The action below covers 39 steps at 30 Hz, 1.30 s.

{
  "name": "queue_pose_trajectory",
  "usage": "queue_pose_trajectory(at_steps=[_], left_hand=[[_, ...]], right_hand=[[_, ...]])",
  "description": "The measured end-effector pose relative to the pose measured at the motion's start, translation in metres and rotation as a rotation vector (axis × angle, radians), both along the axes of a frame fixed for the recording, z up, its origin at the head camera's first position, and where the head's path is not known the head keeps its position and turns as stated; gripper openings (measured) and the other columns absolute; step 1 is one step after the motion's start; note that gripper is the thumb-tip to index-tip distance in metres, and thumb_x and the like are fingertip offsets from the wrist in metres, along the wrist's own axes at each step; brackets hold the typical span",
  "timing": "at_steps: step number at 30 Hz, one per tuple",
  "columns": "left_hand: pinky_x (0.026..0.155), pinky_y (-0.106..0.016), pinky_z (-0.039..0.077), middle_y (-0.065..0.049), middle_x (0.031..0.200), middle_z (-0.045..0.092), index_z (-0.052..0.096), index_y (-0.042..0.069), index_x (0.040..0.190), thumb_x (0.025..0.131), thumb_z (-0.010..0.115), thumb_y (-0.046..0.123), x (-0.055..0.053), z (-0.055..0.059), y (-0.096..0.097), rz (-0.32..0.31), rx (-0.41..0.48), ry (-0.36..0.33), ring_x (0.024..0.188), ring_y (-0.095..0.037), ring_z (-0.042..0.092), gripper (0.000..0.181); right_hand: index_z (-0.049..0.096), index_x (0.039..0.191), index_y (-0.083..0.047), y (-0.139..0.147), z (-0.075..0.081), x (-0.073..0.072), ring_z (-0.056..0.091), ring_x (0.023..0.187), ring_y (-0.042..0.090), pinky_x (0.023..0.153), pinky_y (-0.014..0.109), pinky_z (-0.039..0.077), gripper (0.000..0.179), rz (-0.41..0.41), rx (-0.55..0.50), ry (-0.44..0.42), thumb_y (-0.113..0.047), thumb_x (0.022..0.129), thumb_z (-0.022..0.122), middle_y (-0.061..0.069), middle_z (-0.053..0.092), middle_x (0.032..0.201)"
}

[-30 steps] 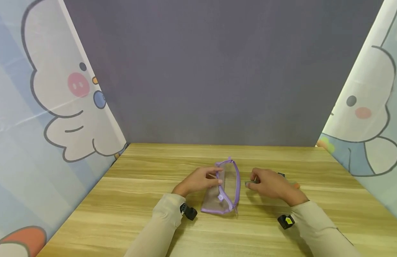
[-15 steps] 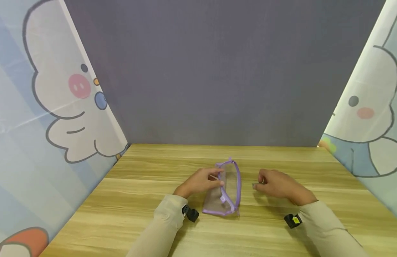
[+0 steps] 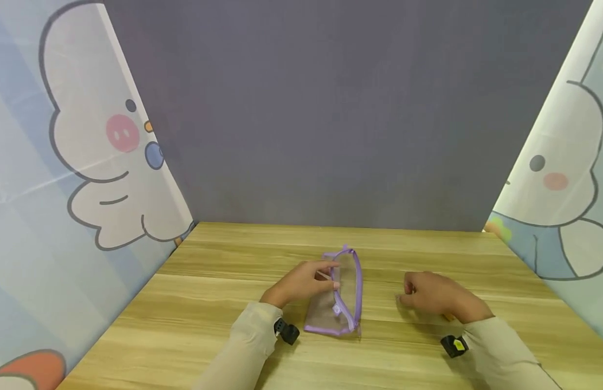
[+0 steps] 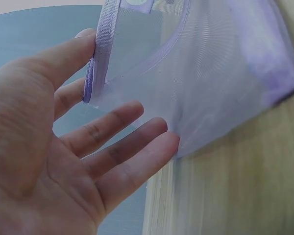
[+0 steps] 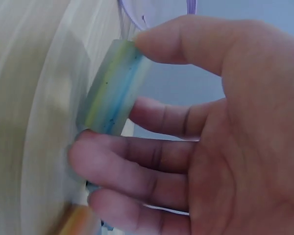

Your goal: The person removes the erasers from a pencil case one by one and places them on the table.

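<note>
A purple-edged mesh pencil case point(image 3: 326, 310) lies on the table with its zipped mouth gaping. My left hand point(image 3: 303, 281) pinches the near rim of that mouth between thumb and index finger point(image 4: 71, 51). In the left wrist view its other fingers stretch loosely beside the mesh point(image 4: 201, 98). To the right of the case, low over the table, is my right hand point(image 3: 435, 293). It holds a translucent eraser-like block point(image 5: 112, 90) with yellow and blue stripes, thumb at one end and fingers at the other. From the head view the hand mostly covers this block.
An orange object point(image 5: 78, 221) lies on the table under my right hand, partly hidden by the fingers. The wooden table point(image 3: 223, 254) ends at a grey panel point(image 3: 330, 108) behind, with printed cloth walls point(image 3: 86, 206) on both sides.
My right hand has shifted right, away from the pencil case, and now covers most of the small items seen beside it earlier. The left hand keeps its pinch on the rim.
</note>
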<state>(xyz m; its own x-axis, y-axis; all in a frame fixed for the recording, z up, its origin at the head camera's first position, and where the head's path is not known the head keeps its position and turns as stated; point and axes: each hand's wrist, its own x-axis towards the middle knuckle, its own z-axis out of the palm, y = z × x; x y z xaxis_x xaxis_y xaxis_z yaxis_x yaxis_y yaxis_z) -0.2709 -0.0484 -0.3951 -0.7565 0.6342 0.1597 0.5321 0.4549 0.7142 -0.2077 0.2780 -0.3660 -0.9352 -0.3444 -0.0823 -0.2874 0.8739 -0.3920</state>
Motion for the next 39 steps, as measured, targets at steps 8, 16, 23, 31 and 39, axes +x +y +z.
queue_pose_trajectory(at_steps=[8,16,23,31,39], left_hand=[[0.087,-0.029,0.052,-0.002,0.119,0.069,0.056,0.023,0.144,0.095,0.070,0.038,0.004,0.003,0.001,-0.020,0.003,0.036,0.101,-0.015,0.067,0.053],[0.089,-0.029,0.052,-0.003,0.126,0.067,0.052,0.027,0.148,0.096,0.069,0.039,0.004,0.003,0.001,-0.027,-0.015,0.045,0.104,-0.015,0.066,0.056],[0.090,-0.029,0.052,-0.006,0.127,0.066,0.051,0.025,0.149,0.097,0.068,0.039,0.006,0.005,0.001,-0.039,-0.030,0.065,0.106,-0.016,0.066,0.057],[0.090,-0.029,0.051,-0.005,0.127,0.067,0.050,0.027,0.149,0.096,0.067,0.042,0.006,0.002,0.001,-0.031,-0.034,0.058,0.106,-0.016,0.066,0.057],[0.090,-0.029,0.051,-0.005,0.128,0.066,0.050,0.025,0.150,0.098,0.065,0.041,0.004,0.001,0.002,-0.040,-0.037,0.072,0.106,-0.014,0.066,0.057]], right_hand=[[0.055,0.084,-0.015,0.003,0.000,0.003,0.040,0.045,0.013,0.046,0.033,0.037,0.026,-0.031,0.000,-0.044,-0.035,0.092,0.069,0.000,0.050,0.064],[0.055,0.082,-0.015,0.000,0.004,0.005,0.038,0.043,0.010,0.047,0.031,0.038,0.024,0.015,-0.008,-0.064,-0.032,0.094,0.067,-0.002,0.049,0.061],[0.054,0.082,-0.012,0.005,0.011,0.008,0.033,0.035,0.009,0.043,0.030,0.037,0.026,-0.005,-0.016,-0.175,-0.032,0.095,0.066,0.002,0.058,0.068],[0.053,0.085,-0.010,0.022,0.012,0.009,0.039,0.043,0.012,0.050,0.031,0.038,0.024,-0.026,-0.041,-0.195,-0.026,0.091,0.069,-0.001,0.047,0.054],[0.055,0.083,-0.010,0.028,0.009,0.005,0.039,0.044,0.012,0.048,0.029,0.035,0.024,-0.028,-0.090,-0.243,-0.023,0.087,0.075,0.000,0.048,0.056]])
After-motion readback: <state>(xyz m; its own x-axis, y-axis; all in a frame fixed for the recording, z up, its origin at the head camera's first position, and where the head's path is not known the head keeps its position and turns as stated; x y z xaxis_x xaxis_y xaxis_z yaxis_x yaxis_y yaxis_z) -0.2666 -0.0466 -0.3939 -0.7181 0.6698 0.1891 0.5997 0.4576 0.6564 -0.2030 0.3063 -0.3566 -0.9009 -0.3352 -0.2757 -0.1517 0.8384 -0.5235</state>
